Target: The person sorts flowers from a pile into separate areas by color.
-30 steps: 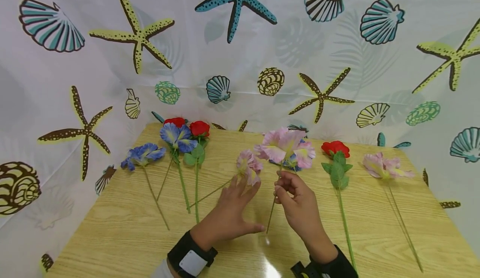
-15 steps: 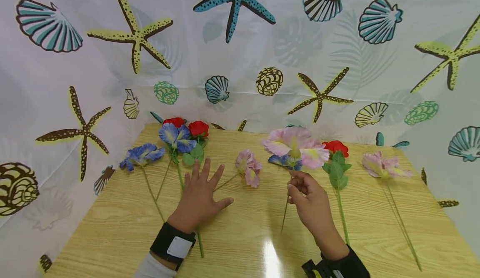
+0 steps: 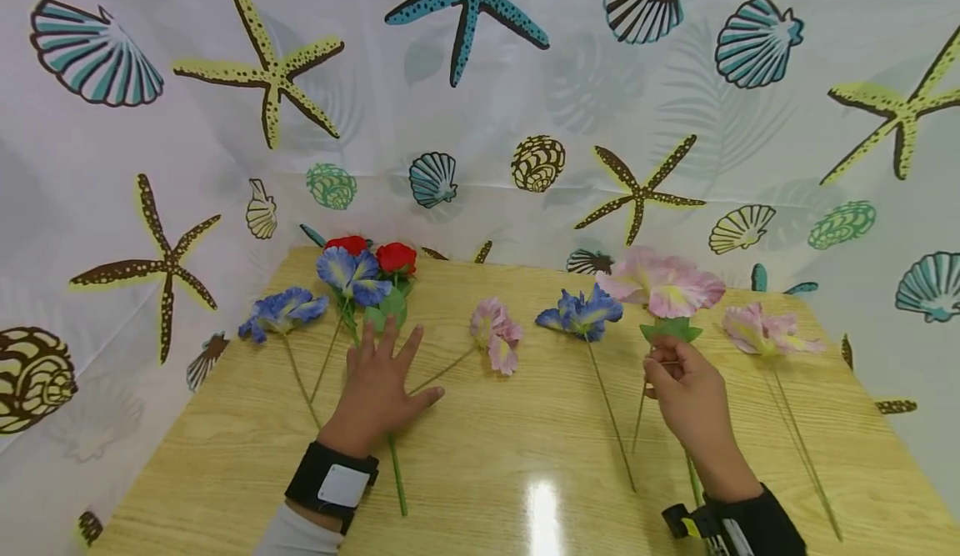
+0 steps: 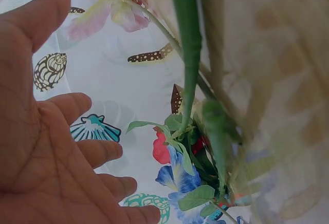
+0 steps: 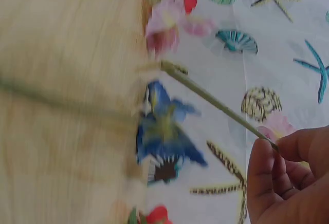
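— Since a second ago, your right hand (image 3: 686, 389) has carried the big pink flower (image 3: 663, 283) rightward, over the counter (image 3: 525, 448).
— Fingers?
— They pinch its stem; your left hand (image 3: 375, 389) lies flat and open on the red rose's stem (image 3: 396, 477). Set the flower down next, I'd judge.

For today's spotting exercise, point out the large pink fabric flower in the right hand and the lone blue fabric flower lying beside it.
large pink fabric flower (image 3: 663, 283), head view, on its petals.
lone blue fabric flower (image 3: 581, 313), head view, on its bloom.
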Demonstrator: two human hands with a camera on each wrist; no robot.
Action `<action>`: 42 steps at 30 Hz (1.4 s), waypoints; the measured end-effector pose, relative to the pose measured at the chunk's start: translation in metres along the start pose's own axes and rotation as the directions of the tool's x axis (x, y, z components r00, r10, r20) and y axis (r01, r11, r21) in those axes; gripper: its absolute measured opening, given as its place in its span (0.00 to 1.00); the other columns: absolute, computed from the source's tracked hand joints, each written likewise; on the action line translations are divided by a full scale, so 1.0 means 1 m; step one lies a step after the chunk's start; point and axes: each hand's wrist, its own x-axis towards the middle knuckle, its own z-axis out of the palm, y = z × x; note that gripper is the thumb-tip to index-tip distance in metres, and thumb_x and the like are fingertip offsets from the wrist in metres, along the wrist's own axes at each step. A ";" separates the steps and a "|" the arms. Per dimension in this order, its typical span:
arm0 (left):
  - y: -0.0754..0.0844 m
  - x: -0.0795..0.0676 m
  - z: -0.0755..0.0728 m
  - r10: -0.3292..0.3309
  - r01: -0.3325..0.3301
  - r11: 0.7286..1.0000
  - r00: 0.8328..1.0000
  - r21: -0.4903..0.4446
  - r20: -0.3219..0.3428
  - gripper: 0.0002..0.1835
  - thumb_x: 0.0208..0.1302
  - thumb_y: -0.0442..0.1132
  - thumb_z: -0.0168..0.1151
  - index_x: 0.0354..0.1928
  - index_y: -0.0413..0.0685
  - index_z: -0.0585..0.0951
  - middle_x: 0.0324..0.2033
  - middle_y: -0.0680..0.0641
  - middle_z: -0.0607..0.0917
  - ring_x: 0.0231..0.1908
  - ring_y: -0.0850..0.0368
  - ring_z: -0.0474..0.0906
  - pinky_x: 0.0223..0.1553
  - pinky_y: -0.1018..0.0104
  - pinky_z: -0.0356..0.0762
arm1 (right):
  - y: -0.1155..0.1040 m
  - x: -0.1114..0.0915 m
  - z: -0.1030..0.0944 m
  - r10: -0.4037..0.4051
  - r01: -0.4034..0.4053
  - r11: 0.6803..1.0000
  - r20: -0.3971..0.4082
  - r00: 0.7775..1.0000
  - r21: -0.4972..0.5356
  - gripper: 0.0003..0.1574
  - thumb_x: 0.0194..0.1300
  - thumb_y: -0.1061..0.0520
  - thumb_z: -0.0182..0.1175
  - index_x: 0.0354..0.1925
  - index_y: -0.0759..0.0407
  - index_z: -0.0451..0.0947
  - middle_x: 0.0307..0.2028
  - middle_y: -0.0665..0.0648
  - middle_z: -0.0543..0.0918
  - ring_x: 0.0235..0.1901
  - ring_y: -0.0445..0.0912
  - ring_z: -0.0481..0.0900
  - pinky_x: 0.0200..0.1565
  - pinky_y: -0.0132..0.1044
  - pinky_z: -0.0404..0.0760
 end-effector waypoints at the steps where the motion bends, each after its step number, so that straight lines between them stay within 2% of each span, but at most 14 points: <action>1: -0.001 0.000 0.001 -0.005 0.005 1.000 1.000 -0.005 0.004 0.49 0.53 0.69 0.58 0.73 0.54 0.58 0.71 0.34 0.51 0.69 0.31 0.34 0.59 0.27 0.49 | 0.003 0.002 -0.006 0.009 -0.010 1.000 -0.012 1.000 -0.024 0.26 0.72 0.51 0.47 0.64 0.60 0.66 0.45 0.57 0.73 0.35 0.39 0.77 0.32 0.32 0.83; 8: -0.001 -0.001 0.004 -0.027 0.027 0.999 0.999 -0.027 0.028 0.50 0.52 0.69 0.59 0.73 0.55 0.57 0.71 0.34 0.51 0.69 0.31 0.33 0.60 0.27 0.49 | 0.033 0.014 -0.054 0.041 -0.061 0.981 -0.108 0.993 -0.184 0.29 0.72 0.52 0.47 0.65 0.64 0.65 0.44 0.60 0.74 0.28 0.32 0.75 0.26 0.27 0.81; 12: 0.000 0.000 0.006 -0.022 0.023 0.999 0.999 -0.027 0.032 0.49 0.52 0.69 0.59 0.73 0.55 0.58 0.71 0.34 0.50 0.69 0.31 0.33 0.60 0.27 0.48 | 0.053 0.019 -0.080 0.071 -0.104 0.963 -0.136 0.988 -0.248 0.31 0.71 0.52 0.45 0.66 0.66 0.64 0.45 0.64 0.74 0.26 0.25 0.72 0.26 0.28 0.81; 15: 0.000 0.001 0.007 -0.014 0.015 1.000 1.000 -0.021 0.026 0.48 0.52 0.68 0.60 0.73 0.55 0.59 0.71 0.35 0.51 0.69 0.31 0.33 0.60 0.27 0.49 | 0.066 0.021 -0.097 0.094 -0.136 0.949 -0.154 0.984 -0.286 0.32 0.71 0.53 0.45 0.67 0.68 0.62 0.47 0.68 0.73 0.24 0.23 0.70 0.24 0.30 0.82; 18: 0.000 0.001 0.007 -0.015 0.015 1.000 1.000 -0.019 0.025 0.47 0.52 0.68 0.60 0.72 0.56 0.61 0.71 0.36 0.52 0.69 0.31 0.34 0.60 0.27 0.50 | 0.076 0.023 -0.110 0.103 -0.162 0.922 -0.183 0.978 -0.351 0.31 0.70 0.54 0.45 0.66 0.71 0.62 0.47 0.72 0.73 0.22 0.30 0.72 0.21 0.34 0.78; 22: -0.001 0.001 0.005 -0.027 0.028 0.999 0.999 -0.030 0.035 0.46 0.53 0.67 0.60 0.71 0.55 0.62 0.71 0.36 0.54 0.69 0.30 0.37 0.59 0.27 0.52 | 0.085 0.026 -0.123 0.090 -0.175 0.880 -0.208 0.974 -0.442 0.31 0.69 0.57 0.45 0.64 0.75 0.62 0.45 0.76 0.74 0.19 0.45 0.71 0.18 0.37 0.68; 28: -0.002 -0.003 0.003 -0.050 0.054 0.997 0.996 -0.062 0.077 0.47 0.54 0.66 0.61 0.72 0.53 0.61 0.70 0.35 0.55 0.67 0.29 0.45 0.57 0.27 0.54 | 0.100 0.034 -0.138 -0.040 -0.111 0.811 -0.244 0.969 -0.574 0.25 0.64 0.64 0.45 0.55 0.80 0.69 0.33 0.75 0.77 0.13 0.49 0.67 0.15 0.37 0.61; 32: -0.002 -0.004 0.003 -0.046 0.051 0.997 0.995 -0.057 0.089 0.46 0.54 0.65 0.61 0.72 0.51 0.61 0.70 0.34 0.56 0.64 0.28 0.52 0.56 0.29 0.58 | 0.114 0.036 -0.143 -0.088 -0.074 0.774 -0.222 0.971 -0.628 0.22 0.59 0.68 0.45 0.49 0.82 0.71 0.26 0.75 0.78 0.10 0.49 0.64 0.12 0.38 0.59; 35: -0.003 -0.006 0.003 -0.052 0.057 0.997 0.994 -0.052 0.093 0.46 0.55 0.64 0.61 0.72 0.50 0.61 0.69 0.33 0.56 0.64 0.29 0.54 0.55 0.32 0.61 | 0.122 0.037 -0.144 -0.070 -0.061 0.760 -0.174 0.982 -0.647 0.21 0.59 0.68 0.45 0.48 0.82 0.70 0.26 0.76 0.78 0.10 0.49 0.64 0.11 0.38 0.59; 38: -0.005 -0.006 0.004 -0.066 0.071 0.996 0.992 -0.055 0.104 0.46 0.55 0.65 0.60 0.72 0.50 0.61 0.69 0.32 0.57 0.63 0.30 0.55 0.55 0.33 0.63 | 0.129 0.038 -0.145 -0.025 -0.062 0.752 -0.122 0.992 -0.657 0.22 0.59 0.68 0.45 0.49 0.82 0.69 0.29 0.78 0.78 0.12 0.50 0.67 0.13 0.39 0.61; 42: -0.007 -0.007 0.004 -0.083 0.091 0.994 0.989 -0.063 0.124 0.46 0.56 0.64 0.59 0.72 0.48 0.61 0.67 0.30 0.59 0.63 0.30 0.54 0.54 0.34 0.64 | 0.138 0.041 -0.147 0.078 -0.099 0.739 -0.060 0.995 -0.666 0.23 0.60 0.66 0.45 0.51 0.82 0.67 0.34 0.78 0.78 0.16 0.50 0.71 0.15 0.39 0.65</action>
